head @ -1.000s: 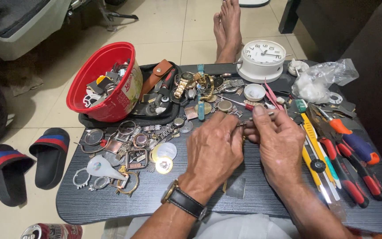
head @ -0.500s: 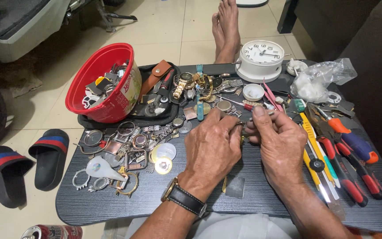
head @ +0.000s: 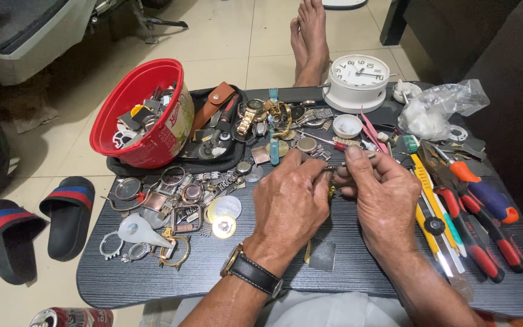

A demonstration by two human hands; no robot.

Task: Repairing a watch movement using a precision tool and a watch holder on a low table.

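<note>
Dark wood-grain table (head: 358, 275) is sitting over a pale tiled floor, crowded with watch parts. Left hand (head: 292, 203) and right hand (head: 382, 197) are meeting above its middle, both pinching a thin metal tool (head: 351, 161) between closed fingertips. Red bowl (head: 143, 115) of parts is lying tilted at far left; white clock (head: 358, 82) is standing beyond; pliers (head: 473, 233) are lying at right.
</note>
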